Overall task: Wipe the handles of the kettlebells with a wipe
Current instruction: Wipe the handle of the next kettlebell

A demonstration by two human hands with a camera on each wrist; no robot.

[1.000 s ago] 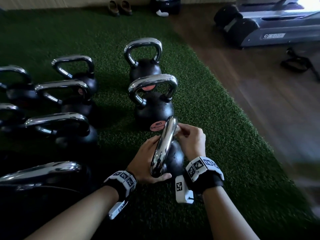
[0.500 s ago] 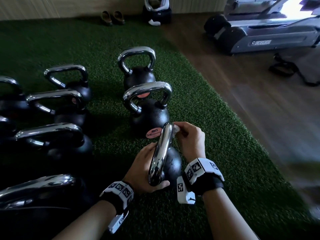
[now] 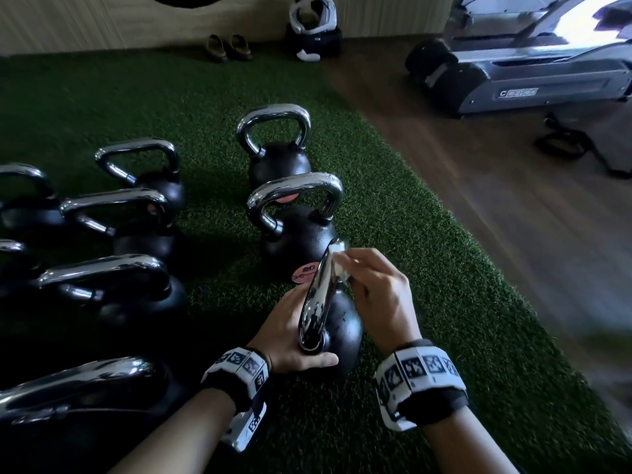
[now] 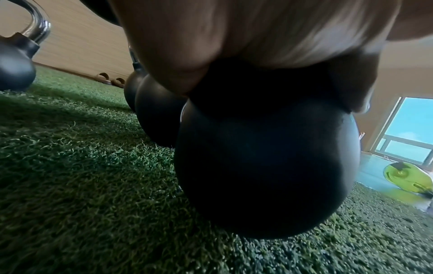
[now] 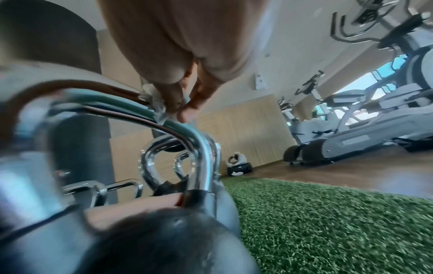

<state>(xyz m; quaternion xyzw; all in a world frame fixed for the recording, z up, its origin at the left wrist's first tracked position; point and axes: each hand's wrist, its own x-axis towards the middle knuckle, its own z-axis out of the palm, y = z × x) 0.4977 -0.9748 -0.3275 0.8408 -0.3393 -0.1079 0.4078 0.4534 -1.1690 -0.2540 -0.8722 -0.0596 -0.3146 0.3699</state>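
On the left of the green turf (image 3: pixel 393 213), a group of black kettlebells with chrome handles stands in rows, the nearest one (image 3: pixel 68 398) large and dim at the lower left. In the middle, 2 more kettlebells line up away from you, a far kettlebell (image 3: pixel 278 162) and a second kettlebell (image 3: pixel 297 241) with a pink label low on its near side. Just nearer stands the kettlebell you work on (image 3: pixel 342 326), its chrome handle (image 3: pixel 318 295) seen almost edge-on. Your left hand (image 3: pixel 287 340) cups the left side of its black ball at the foot of the handle, thumb laid across the near side and fingers curved around the far side. The left wrist view shows the palm pressed on top of the ball (image 4: pixel 264 166). Your right hand (image 3: pixel 379 295) pinches a crumpled white wipe (image 3: pixel 338 258) between thumb and fingertips and holds it against the far top of the handle, beside the bend. In the right wrist view, the wipe (image 5: pixel 155 101) sits on the chrome bar under the fingertips (image 5: pixel 185 113). At the far wall sit a pair of shoes (image 3: pixel 229 47) and a white and black bag (image 3: pixel 313 29). On the wooden floor at the far right stands a treadmill (image 3: pixel 513 77).
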